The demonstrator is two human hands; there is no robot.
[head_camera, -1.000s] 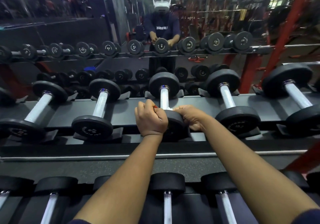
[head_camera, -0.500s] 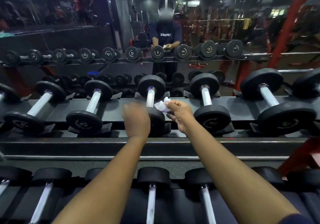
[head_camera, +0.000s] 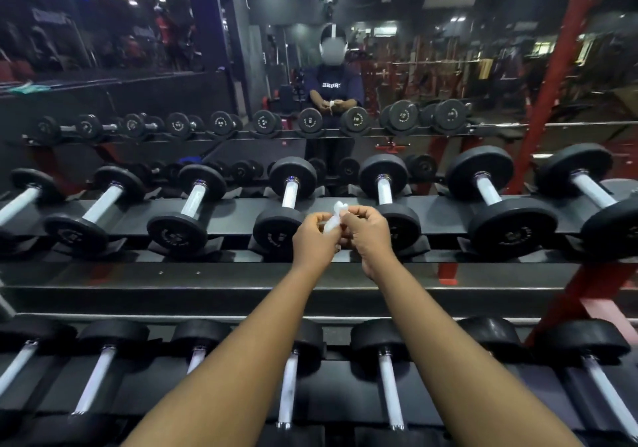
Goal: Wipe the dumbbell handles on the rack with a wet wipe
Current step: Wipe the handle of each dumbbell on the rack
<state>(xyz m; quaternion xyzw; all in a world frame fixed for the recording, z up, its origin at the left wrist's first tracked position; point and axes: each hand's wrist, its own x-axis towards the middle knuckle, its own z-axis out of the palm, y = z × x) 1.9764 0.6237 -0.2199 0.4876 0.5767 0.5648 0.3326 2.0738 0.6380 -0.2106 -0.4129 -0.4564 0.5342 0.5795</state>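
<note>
- Both my hands are raised in front of the upper shelf of the dumbbell rack (head_camera: 310, 275), and neither touches a dumbbell.
- My left hand (head_camera: 316, 239) and right hand (head_camera: 367, 236) are curled, with the fingertips of both pinching the wet wipe (head_camera: 334, 220) between them. The wipe is a small white crumpled wad sticking up above my knuckles.
- The wipe hangs in the air between two upper-shelf dumbbells. The handle on the left (head_camera: 290, 192) and the handle on the right (head_camera: 384, 191) are both just beyond it.
- I judge that I am bunching or turning the wipe to get a fresh face, so this is a pause between handles and not a wiping stroke.
- I cannot tell which handles are done. All the pale handles look alike, with no wet sheen or streak to separate cleaned from uncleaned.
- The lower-shelf handles (head_camera: 287, 388) nearest me lie under my forearms. Whether they are wiped is also unclear, so I would count most of the rack as possibly still to do.
- Most of the wipe is hidden inside my fingers, so its size and dampness cannot be made out.
- My right hand covers part of the near head of the dumbbell on the right.
- The end dumbbells of both shelves are cut off at the frame edges.
- The mirror (head_camera: 138, 101) behind the rack is dim, and its reflection shows little detail.
</note>
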